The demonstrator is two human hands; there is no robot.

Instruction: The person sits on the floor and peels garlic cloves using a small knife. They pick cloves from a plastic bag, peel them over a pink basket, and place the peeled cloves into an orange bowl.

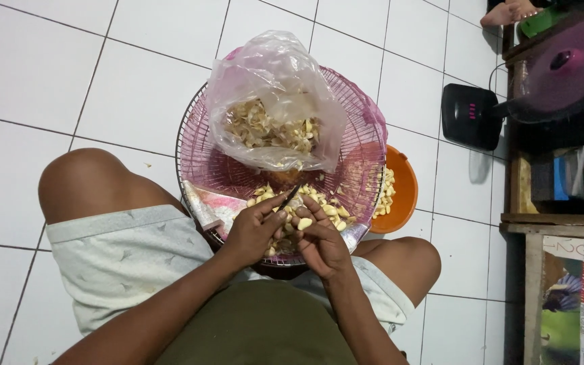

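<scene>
Hands meet over the near rim of the basket, knife tip pointing away.

The pink basket (204,159) sits on the floor between the knees, a bag (275,88) of peels in its far half. Left hand (255,230) closes on a knife (289,197); right hand (320,240) pinches a clove (305,223), touching, just right of the blade.
</scene>
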